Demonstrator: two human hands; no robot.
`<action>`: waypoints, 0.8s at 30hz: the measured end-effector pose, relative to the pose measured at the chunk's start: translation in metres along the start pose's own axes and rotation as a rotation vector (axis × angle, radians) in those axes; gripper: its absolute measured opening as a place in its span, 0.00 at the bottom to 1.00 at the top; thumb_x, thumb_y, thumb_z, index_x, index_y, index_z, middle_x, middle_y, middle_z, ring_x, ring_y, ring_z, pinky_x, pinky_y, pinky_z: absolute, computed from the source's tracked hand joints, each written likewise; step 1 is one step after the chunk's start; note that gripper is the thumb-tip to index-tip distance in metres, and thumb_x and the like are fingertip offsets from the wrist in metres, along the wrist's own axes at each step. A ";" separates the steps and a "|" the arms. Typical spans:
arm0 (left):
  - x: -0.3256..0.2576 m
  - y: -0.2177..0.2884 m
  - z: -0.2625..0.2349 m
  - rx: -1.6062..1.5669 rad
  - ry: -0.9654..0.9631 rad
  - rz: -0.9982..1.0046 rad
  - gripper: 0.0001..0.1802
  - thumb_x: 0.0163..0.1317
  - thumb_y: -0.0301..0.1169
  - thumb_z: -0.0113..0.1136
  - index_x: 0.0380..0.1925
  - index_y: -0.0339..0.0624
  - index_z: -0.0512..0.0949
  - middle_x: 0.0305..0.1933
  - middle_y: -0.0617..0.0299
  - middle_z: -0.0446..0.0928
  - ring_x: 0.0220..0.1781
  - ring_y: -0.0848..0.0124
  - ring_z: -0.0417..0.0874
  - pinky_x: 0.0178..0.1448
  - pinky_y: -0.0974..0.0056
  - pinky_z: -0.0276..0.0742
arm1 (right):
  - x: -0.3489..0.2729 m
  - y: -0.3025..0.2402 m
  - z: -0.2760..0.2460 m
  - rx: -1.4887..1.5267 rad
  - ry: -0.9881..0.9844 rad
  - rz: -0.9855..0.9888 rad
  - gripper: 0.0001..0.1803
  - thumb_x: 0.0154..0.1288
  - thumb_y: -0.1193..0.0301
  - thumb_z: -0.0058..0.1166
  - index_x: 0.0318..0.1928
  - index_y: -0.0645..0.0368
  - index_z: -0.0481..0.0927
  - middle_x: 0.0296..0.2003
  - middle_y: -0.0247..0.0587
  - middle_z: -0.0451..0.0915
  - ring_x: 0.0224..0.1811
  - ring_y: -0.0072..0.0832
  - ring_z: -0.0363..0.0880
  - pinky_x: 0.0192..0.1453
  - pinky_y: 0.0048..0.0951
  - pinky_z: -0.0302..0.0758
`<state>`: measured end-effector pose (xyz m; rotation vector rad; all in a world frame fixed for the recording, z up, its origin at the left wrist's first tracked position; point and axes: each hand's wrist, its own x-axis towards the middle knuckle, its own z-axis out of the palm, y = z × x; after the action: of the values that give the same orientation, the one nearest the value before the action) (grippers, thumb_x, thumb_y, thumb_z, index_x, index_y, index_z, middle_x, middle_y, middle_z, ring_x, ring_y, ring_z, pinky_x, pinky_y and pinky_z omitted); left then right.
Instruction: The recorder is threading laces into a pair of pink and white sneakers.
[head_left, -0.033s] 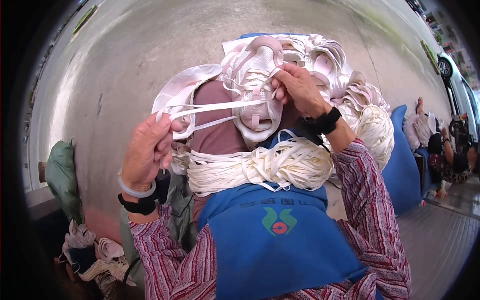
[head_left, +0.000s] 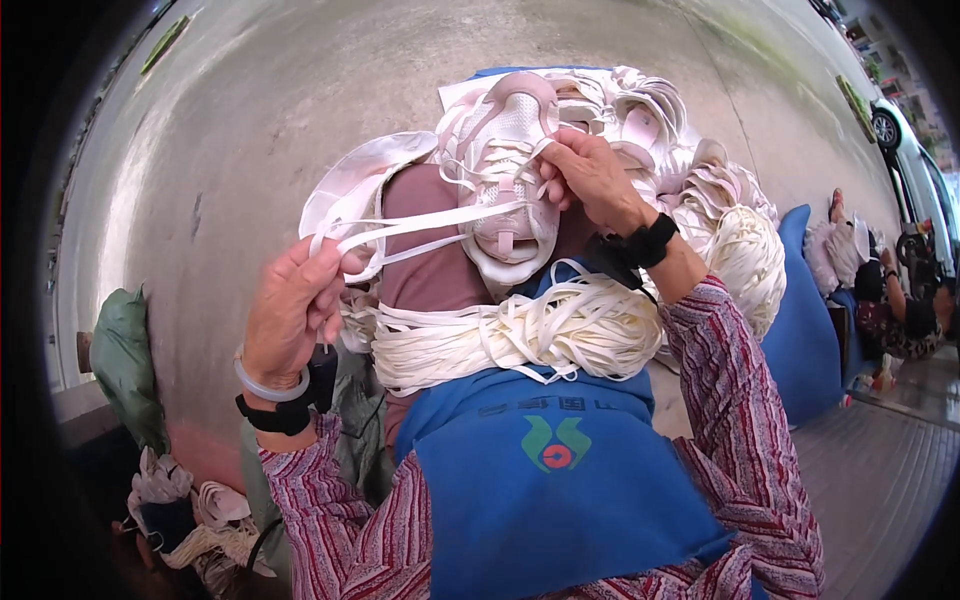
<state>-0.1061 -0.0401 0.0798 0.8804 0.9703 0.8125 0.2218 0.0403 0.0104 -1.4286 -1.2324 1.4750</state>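
Two lace strands [head_left: 440, 217]: left hand [head_left: 295, 298] pinches them. One shoe [head_left: 508, 190] (pink and white): right hand [head_left: 590, 180] pinches lace [head_left: 541, 148] beside it.

From head height, the wide fisheye view looks steeply down over a blue apron [head_left: 570, 510] at the lower edge, facing forward to the floor [head_left: 290, 100] at the top; the left hand [head_left: 297, 292], left of centre, and right hand [head_left: 592, 178], upper right of centre, are close.

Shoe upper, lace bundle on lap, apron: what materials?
Shoe upper: probably synthetic mesh, matte, from the fine dotted texture.
Lace bundle: likely woven textile, matte; strands look flat and limp.
Apron: probably fabric, dull blue with soft folds; coating unclear.
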 end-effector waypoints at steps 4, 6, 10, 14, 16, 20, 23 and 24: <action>-0.006 -0.007 0.012 0.322 -0.044 -0.077 0.16 0.67 0.36 0.58 0.36 0.30 0.82 0.26 0.67 0.77 0.17 0.82 0.70 0.22 0.76 0.67 | -0.002 0.000 -0.013 -0.131 0.002 0.003 0.10 0.69 0.68 0.48 0.33 0.59 0.76 0.23 0.26 0.74 0.18 0.11 0.71 0.19 0.14 0.68; -0.012 -0.005 0.023 0.387 -0.384 -0.073 0.14 0.65 0.35 0.60 0.34 0.32 0.83 0.26 0.65 0.79 0.20 0.80 0.73 0.25 0.73 0.67 | -0.004 -0.002 -0.018 -0.145 -0.001 0.019 0.09 0.69 0.68 0.49 0.34 0.59 0.77 0.23 0.26 0.74 0.19 0.12 0.71 0.20 0.14 0.68; -0.013 -0.013 0.054 0.546 -0.643 -0.086 0.11 0.65 0.33 0.61 0.34 0.35 0.83 0.23 0.63 0.78 0.23 0.77 0.76 0.27 0.71 0.68 | -0.007 -0.007 -0.022 -0.225 -0.126 0.006 0.09 0.67 0.67 0.52 0.36 0.59 0.80 0.24 0.28 0.76 0.21 0.13 0.72 0.23 0.14 0.69; -0.006 -0.035 0.090 0.554 -0.739 0.069 0.13 0.67 0.36 0.56 0.33 0.39 0.82 0.23 0.51 0.77 0.24 0.60 0.79 0.29 0.61 0.71 | -0.009 -0.005 -0.030 -0.251 -0.185 -0.034 0.11 0.66 0.63 0.54 0.38 0.59 0.81 0.25 0.27 0.77 0.24 0.13 0.73 0.27 0.16 0.70; -0.002 -0.049 0.103 0.691 -0.829 0.134 0.16 0.68 0.39 0.53 0.30 0.38 0.79 0.23 0.48 0.76 0.27 0.51 0.78 0.32 0.55 0.71 | -0.011 -0.008 -0.033 -0.286 -0.209 -0.023 0.12 0.66 0.62 0.55 0.38 0.59 0.81 0.26 0.27 0.77 0.25 0.13 0.73 0.28 0.16 0.70; 0.010 -0.057 0.129 0.885 -0.908 0.123 0.13 0.67 0.38 0.54 0.32 0.41 0.81 0.26 0.51 0.78 0.29 0.52 0.79 0.35 0.58 0.74 | -0.011 -0.001 -0.036 -0.300 -0.169 -0.026 0.14 0.66 0.61 0.55 0.41 0.58 0.81 0.27 0.26 0.77 0.26 0.13 0.74 0.28 0.16 0.71; 0.014 -0.051 0.132 0.785 -0.886 0.144 0.13 0.66 0.37 0.56 0.31 0.40 0.81 0.25 0.51 0.77 0.28 0.53 0.79 0.33 0.58 0.74 | -0.014 -0.003 -0.032 -0.289 -0.103 -0.060 0.13 0.65 0.63 0.56 0.41 0.60 0.80 0.28 0.29 0.78 0.25 0.15 0.75 0.27 0.17 0.72; 0.016 -0.047 0.130 0.730 -0.900 0.161 0.12 0.66 0.37 0.56 0.32 0.40 0.81 0.25 0.51 0.77 0.28 0.53 0.79 0.33 0.59 0.74 | -0.016 -0.003 -0.031 -0.277 -0.019 -0.109 0.12 0.64 0.64 0.56 0.40 0.61 0.80 0.27 0.30 0.78 0.24 0.16 0.76 0.26 0.18 0.73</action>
<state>0.0277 -0.0783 0.0711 1.7671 0.3616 0.0933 0.2538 0.0308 0.0204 -1.5000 -1.5482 1.2846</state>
